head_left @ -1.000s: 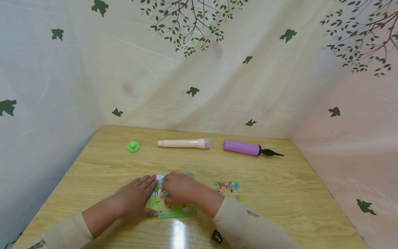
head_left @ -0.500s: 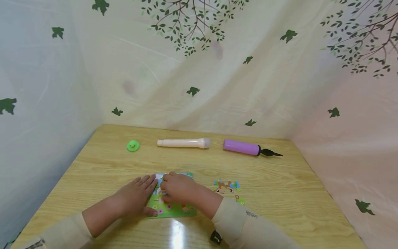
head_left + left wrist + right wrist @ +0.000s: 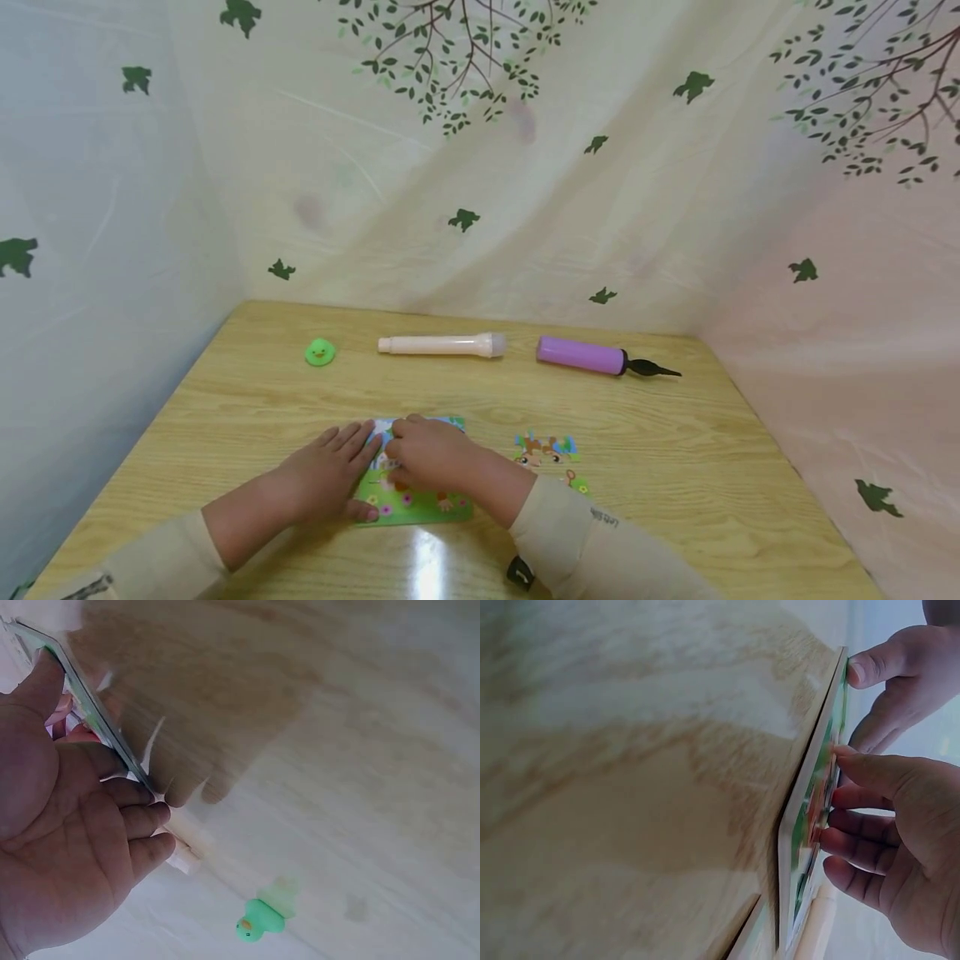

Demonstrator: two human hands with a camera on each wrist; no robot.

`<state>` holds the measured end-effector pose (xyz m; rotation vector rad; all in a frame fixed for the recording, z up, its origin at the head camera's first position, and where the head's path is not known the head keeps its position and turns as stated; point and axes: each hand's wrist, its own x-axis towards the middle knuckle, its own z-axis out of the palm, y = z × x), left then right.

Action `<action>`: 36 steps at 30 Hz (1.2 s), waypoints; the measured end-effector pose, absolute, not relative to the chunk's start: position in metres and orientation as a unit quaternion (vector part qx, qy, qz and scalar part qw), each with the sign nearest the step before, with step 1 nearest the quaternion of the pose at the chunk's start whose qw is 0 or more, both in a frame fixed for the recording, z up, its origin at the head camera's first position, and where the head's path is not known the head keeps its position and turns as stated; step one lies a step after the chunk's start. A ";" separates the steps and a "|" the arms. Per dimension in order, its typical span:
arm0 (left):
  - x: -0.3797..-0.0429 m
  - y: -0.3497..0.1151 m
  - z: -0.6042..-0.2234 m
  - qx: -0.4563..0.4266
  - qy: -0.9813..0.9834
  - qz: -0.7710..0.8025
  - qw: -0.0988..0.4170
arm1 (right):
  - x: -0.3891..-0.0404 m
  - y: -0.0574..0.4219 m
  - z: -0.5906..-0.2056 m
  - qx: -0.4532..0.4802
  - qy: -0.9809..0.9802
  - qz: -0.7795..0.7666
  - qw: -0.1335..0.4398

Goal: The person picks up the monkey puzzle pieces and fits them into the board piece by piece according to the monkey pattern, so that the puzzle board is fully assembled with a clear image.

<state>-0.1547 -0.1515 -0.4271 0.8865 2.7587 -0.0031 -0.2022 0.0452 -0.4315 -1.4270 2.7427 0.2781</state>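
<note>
A colourful jigsaw puzzle board (image 3: 405, 515), printed with flowers on green and a blue sky, lies flat on the table. My left hand (image 3: 330, 473) rests on its left edge with fingers straight, the thumb near the lower left corner. Over the middle of the board, my right hand (image 3: 431, 454) has its thumb and bent fingertips on a puzzle piece, which they mostly cover. The right wrist view shows those fingertips (image 3: 832, 838) touching the board's printed face. Loose puzzle pieces (image 3: 546, 450) with an animal face lie right of the board, partly hidden by my right forearm.
Along the back of the wooden table (image 3: 667, 467) lie a green duck toy (image 3: 320, 352), a pale microphone-shaped stick (image 3: 441, 345) and a purple hand pump (image 3: 581, 355) with a black nozzle. A small black object (image 3: 520, 573) sits by my right sleeve. Printed cloth surrounds the table.
Under my right fingers, the piece's visible edge has shifted slightly on the board. Both hands stay in almost the same place, and the loose pieces have not moved.
</note>
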 end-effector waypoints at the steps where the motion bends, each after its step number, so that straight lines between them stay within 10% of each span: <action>1: -0.154 -0.151 -0.426 0.303 0.945 -0.002 0.124 | -0.202 0.045 -0.431 -0.461 0.882 0.092 0.014; 24: -0.156 -0.146 -0.426 0.290 0.947 -0.015 0.140 | -0.229 0.140 -0.396 -0.393 0.919 -0.007 0.027; 36: -0.156 -0.146 -0.427 0.289 0.947 -0.013 0.141 | -0.229 0.203 -0.405 -0.259 0.957 -0.011 0.129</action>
